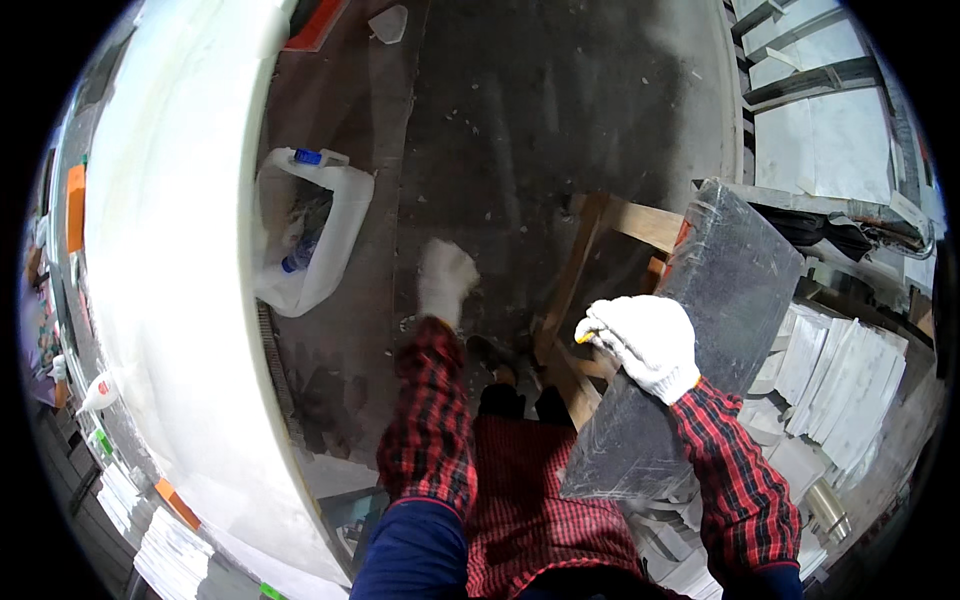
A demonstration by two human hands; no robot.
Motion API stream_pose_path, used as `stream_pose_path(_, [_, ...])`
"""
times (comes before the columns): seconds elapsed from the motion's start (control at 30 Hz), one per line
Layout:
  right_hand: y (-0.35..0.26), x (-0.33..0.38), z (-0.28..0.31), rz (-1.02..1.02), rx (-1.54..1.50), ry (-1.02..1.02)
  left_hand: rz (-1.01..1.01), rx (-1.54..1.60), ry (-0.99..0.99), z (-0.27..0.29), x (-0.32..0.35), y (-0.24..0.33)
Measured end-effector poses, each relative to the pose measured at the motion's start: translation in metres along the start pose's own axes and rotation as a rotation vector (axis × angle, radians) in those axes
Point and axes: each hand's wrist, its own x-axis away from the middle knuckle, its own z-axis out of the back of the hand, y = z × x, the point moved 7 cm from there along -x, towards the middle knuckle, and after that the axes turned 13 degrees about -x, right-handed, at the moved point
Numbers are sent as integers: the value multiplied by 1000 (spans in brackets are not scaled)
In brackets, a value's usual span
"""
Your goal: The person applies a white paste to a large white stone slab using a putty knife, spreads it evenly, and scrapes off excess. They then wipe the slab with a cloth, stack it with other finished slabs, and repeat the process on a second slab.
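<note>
My right hand [645, 342], in a white knit glove, is closed above a dark grey, scratched board [722, 285]. A small yellow tip [584, 338] sticks out by its fingertips; the rest of that thing is hidden in the glove. My left hand [447, 280], also in a white glove, hangs over the floor left of the board. Motion smears it, so its fingers cannot be made out. Nothing shows in it. Beneath the board stands a wooden frame [648, 224].
A long white slab [180, 250] runs along my left. Beside it is a cut-open plastic jug [345, 215] with blue caps. Stacks of white pieces [840, 385] and a metal cylinder [827, 508] lie at right. Debris dots the dark floor [540, 110].
</note>
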Motion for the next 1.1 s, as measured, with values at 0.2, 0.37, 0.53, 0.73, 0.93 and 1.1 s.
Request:
stream_pose_path(0.2, [-3,12,8,42,62,104,196,1346,96,14,159,181])
stream_pose_path(0.37, [-26,11,9,76,125,74,26,1720,122,25,256,254])
stream_pose_path(0.53, [-50,18,-1,124,134,27,401,1698,-53,81,390,176])
stream_pose_path(0.73, [-274,72,-85,403,-516,-537,844,1755,-27,67,551,176])
stream_pose_path(0.93, [-478,117,-150,587,-819,-590,1006,1597,376,15,615,235])
stream_pose_path(1.1, [-576,103,-249,-193,-1169,-1041,1258,2130,432,3,627,240])
